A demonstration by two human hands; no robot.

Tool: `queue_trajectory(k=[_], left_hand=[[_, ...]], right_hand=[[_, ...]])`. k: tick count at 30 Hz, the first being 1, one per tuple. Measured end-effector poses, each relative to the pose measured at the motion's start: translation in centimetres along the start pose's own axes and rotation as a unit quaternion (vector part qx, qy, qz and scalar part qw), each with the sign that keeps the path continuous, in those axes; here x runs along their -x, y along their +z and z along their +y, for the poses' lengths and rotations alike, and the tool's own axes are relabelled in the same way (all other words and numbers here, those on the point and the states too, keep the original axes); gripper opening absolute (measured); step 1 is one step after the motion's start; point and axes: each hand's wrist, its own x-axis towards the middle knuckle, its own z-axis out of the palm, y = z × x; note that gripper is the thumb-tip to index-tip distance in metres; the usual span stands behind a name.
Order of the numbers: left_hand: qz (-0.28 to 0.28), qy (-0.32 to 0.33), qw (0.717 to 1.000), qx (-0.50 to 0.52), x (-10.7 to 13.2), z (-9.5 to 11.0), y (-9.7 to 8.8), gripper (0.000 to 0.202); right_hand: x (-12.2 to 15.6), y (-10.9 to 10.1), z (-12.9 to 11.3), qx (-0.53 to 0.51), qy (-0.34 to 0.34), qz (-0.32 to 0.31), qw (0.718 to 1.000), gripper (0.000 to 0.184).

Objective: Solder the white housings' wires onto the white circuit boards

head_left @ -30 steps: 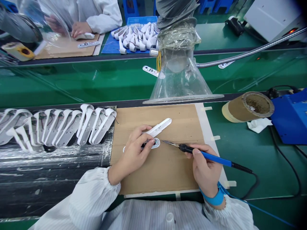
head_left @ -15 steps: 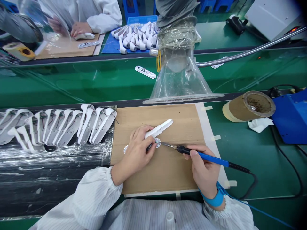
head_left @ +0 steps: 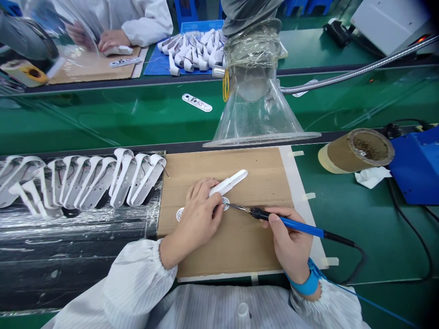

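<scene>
Gripping blue-and-black pen-shaped soldering iron (head_left: 305, 226) in right hand (head_left: 291, 244), with metal tip (head_left: 240, 207) now at right end of white round-ended strip (head_left: 225, 201), clear of it earlier. Holding that strip on tan cardboard sheet (head_left: 240, 246) with left hand (head_left: 199, 212), near slim white plastic piece (head_left: 229, 183).

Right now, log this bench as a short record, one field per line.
Left grip: over the small strip, both rounded ends showing, middle hidden
Right grip: holding the soldering iron
Iron tip: at the strip's right end; contact unclear
White part: just beyond the strip, one end hidden by the left grip
Surface: cardboard
Left side: row of white housings
Right side: brown container, white tissue, blue box
Beyond the cardboard: clear hood
</scene>
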Motion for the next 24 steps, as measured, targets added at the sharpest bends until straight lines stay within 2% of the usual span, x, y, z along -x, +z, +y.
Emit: queue_trajectory(k=[9,24], left_hand=[[0.003,-0.016,1.0,0.0,-0.08,0.23,0.15,0.016],[0.008,-0.028,1.0,-0.005,-0.22,0.51,0.25,0.016]], right_hand=[[-0.32,0.32,-0.7,0.011,-0.019,-0.001,1.0,0.012],[-0.07,0.15,-0.35,0.018,-0.007,-0.007,1.0,0.012]])
